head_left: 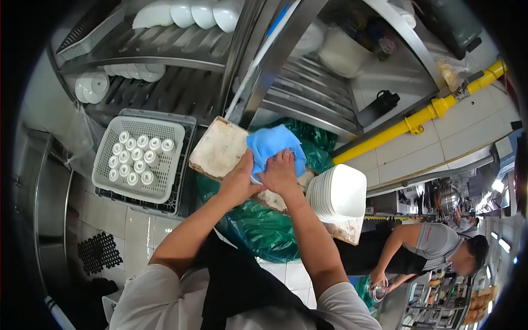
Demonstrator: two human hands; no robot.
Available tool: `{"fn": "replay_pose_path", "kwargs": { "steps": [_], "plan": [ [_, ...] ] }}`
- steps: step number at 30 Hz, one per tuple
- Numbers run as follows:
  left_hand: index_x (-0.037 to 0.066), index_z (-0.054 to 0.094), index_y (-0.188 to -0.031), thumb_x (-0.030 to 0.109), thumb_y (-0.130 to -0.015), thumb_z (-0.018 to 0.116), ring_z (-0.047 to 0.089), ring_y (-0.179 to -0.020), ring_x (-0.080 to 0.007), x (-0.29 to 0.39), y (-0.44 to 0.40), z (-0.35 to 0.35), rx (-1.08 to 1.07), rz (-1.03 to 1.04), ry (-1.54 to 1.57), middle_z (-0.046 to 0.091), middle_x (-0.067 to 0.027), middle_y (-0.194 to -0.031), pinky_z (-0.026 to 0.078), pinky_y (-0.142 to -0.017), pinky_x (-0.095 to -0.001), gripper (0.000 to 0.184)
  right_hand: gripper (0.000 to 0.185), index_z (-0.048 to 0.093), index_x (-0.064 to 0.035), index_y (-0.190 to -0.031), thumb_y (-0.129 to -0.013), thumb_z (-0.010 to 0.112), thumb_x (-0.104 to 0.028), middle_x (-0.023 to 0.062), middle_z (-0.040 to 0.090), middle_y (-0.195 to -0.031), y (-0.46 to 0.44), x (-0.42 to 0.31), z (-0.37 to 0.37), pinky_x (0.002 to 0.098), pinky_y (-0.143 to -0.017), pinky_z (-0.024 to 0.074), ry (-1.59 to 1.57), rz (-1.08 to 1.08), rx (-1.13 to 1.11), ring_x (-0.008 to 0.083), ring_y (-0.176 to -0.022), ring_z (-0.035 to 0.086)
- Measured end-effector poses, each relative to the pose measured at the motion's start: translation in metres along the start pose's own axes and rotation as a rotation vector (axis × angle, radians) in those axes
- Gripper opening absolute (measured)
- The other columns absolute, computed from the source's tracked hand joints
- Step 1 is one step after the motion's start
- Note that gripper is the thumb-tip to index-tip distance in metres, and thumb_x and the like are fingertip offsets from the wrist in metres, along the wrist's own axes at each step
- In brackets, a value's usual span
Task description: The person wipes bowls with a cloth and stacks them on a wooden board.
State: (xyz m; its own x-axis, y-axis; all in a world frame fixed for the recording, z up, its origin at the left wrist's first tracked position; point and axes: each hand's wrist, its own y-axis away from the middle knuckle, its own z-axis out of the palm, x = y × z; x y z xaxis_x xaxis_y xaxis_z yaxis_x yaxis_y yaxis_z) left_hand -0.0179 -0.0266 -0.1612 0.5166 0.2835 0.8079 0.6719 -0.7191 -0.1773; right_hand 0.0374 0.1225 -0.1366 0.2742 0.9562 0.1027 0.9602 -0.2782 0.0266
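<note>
A blue cloth (275, 144) is bunched between my two hands above a worn, pale wooden board (218, 148). My left hand (239, 179) is at the cloth's left side, fingers closed around its edge and something white under it. My right hand (279, 171) presses into the cloth from the near side, its fingers bent on it. What the cloth covers is mostly hidden; only a thin pale rim shows below it. To the right, a stack of white square containers (344, 192) lies on its side on the board.
Left, a white basket (176, 132) holds several white-capped bottles. Green plastic bags (264, 231) lie under the board. Metal racks (198, 63) with white bowls stand behind. A yellow pipe (385, 132) runs along the right. A co-worker (434, 245) holds a metal bowl (379, 292) at lower right.
</note>
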Motion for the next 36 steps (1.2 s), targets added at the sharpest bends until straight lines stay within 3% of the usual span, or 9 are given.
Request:
{"fn": "replay_pose_path", "kwargs": {
  "steps": [5,10,17,19,23,25,31,35,36],
  "plan": [
    [-0.008,0.023,-0.144,0.023,-0.068,0.082,0.034,-0.136,-0.0391,-0.006,-0.001,0.008,-0.016,0.019,0.015,0.029,-0.027,-0.149,0.036,-0.109,-0.0398,0.101,0.063,0.05,-0.0015,-0.132,-0.082,0.053,-0.04,0.0252,0.04,-0.142,0.007,0.004,0.008,0.0501,-0.112,0.0236,-0.284,-0.059,-0.025,0.0446,-0.134,0.032],
    [-0.008,0.023,-0.144,0.019,-0.067,0.081,0.033,-0.136,-0.0404,-0.004,0.002,0.008,-0.078,0.016,-0.158,0.027,-0.0286,-0.149,0.034,-0.11,-0.0397,0.1,0.047,0.063,-0.0011,-0.113,-0.081,0.059,-0.036,0.0204,0.065,-0.113,0.019,0.007,-0.029,0.043,-0.093,0.0454,-0.782,0.067,-0.262,0.0365,-0.106,0.06],
    [-0.004,0.021,-0.147,0.022,-0.068,0.081,0.031,-0.138,-0.04,0.0,0.005,0.012,0.034,0.037,-0.1,0.026,-0.0276,-0.15,0.034,-0.11,-0.0398,0.103,0.041,0.065,-0.0021,-0.11,-0.081,0.065,-0.031,0.0196,0.067,-0.104,0.042,0.015,-0.057,0.0399,-0.086,0.0488,-1.404,0.138,0.109,0.0363,-0.094,0.063],
    [-0.003,0.02,-0.147,0.022,-0.069,0.08,0.03,-0.138,-0.0399,0.008,0.007,0.009,-0.007,-0.013,-0.128,0.025,-0.0255,-0.151,0.034,-0.111,-0.0394,0.101,0.047,0.064,-0.0021,-0.113,-0.078,0.067,-0.033,0.0201,0.065,-0.107,0.042,0.021,-0.037,0.0415,-0.089,0.0476,-0.481,0.077,0.261,0.0362,-0.1,0.062],
    [-0.002,0.021,-0.147,0.019,-0.071,0.078,0.031,-0.138,-0.04,0.003,0.005,0.015,0.039,0.02,-0.102,0.026,-0.0237,-0.152,0.033,-0.111,-0.0383,0.098,0.05,0.062,-0.0006,-0.113,-0.076,0.068,-0.034,0.0225,0.063,-0.109,0.053,0.007,-0.004,0.0438,-0.093,0.0456,-0.111,-0.095,0.467,0.037,-0.105,0.06],
    [-0.003,0.026,-0.146,0.019,-0.074,0.074,0.029,-0.139,-0.0392,0.004,0.007,0.011,0.011,0.026,-0.137,0.027,-0.0232,-0.152,0.031,-0.112,-0.041,0.089,0.048,0.061,0.001,-0.111,-0.077,0.068,-0.033,0.0229,0.064,-0.106,0.055,0.001,-0.02,0.0423,-0.092,0.0467,-0.496,0.005,0.068,0.0359,-0.1,0.062],
    [0.009,0.05,-0.136,0.021,-0.079,0.067,0.025,-0.141,-0.0395,-0.006,0.005,0.008,0.099,0.355,-0.224,0.028,-0.0218,-0.152,0.02,-0.113,-0.0574,0.061,0.039,0.06,0.0005,-0.112,-0.078,0.068,-0.017,0.0082,0.068,-0.1,0.123,0.009,-0.061,0.0336,-0.085,0.0484,-1.62,0.118,0.051,0.0174,-0.092,0.062],
    [0.01,0.07,-0.097,0.019,-0.081,0.062,0.038,-0.134,-0.035,0.034,-0.008,-0.015,-0.354,0.359,-0.634,0.06,-0.0155,-0.122,0.014,-0.112,-0.063,0.02,0.038,0.06,0.0002,-0.116,-0.08,0.068,-0.012,0.0021,0.065,-0.104,0.208,0.009,-0.053,0.0295,-0.088,0.0465,-1.891,0.008,-0.095,0.0108,-0.095,0.057],
    [0.008,0.068,-0.087,0.015,-0.08,0.061,0.055,-0.116,-0.0308,0.02,-0.007,-0.01,-0.204,0.535,-0.553,0.067,-0.0115,-0.097,0.014,-0.113,-0.0609,0.012,0.038,0.06,0.0002,-0.116,-0.08,0.068,-0.012,0.0021,0.065,-0.104,0.225,0.01,-0.045,0.0295,-0.088,0.0465,-1.905,0.005,-0.087,0.0108,-0.095,0.057]
  ]
}}
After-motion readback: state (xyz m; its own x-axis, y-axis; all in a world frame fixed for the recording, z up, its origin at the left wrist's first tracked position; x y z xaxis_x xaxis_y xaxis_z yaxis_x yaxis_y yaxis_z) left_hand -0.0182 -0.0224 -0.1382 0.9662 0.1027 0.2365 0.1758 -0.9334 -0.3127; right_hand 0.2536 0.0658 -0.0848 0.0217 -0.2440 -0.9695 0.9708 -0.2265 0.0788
